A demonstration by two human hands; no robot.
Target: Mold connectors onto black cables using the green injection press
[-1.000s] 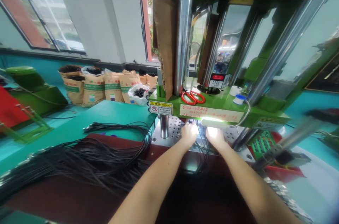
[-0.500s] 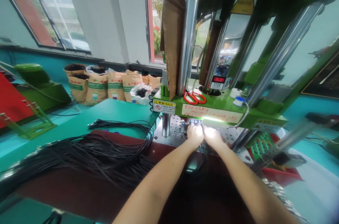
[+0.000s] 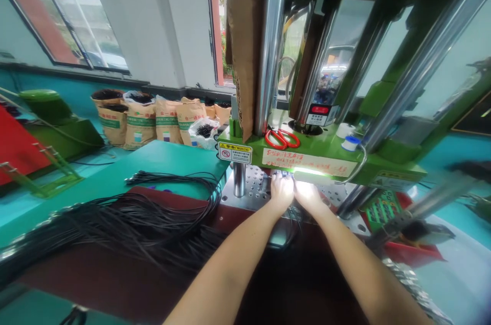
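Observation:
Both arms reach in under the green press. My left hand is closed at a small metal mould part on the perforated steel plate. Beside it, almost touching, my right hand is closed too, bright under the lamp. What the fingers grip is hidden by the hands. Thin black cables hang from beneath the hands toward the table edge. A large bundle of black cables lies on the dark red board at the left.
Red-handled scissors and a blue-and-white spool rest on the press ledge. Steel columns rise around the work space. A red bin stands at right. Filled paper sacks line the wall behind the green table.
The view has shifted slightly closer to the press. Both hands stay at nearly the same spot on the mould, with only slight finger movement.

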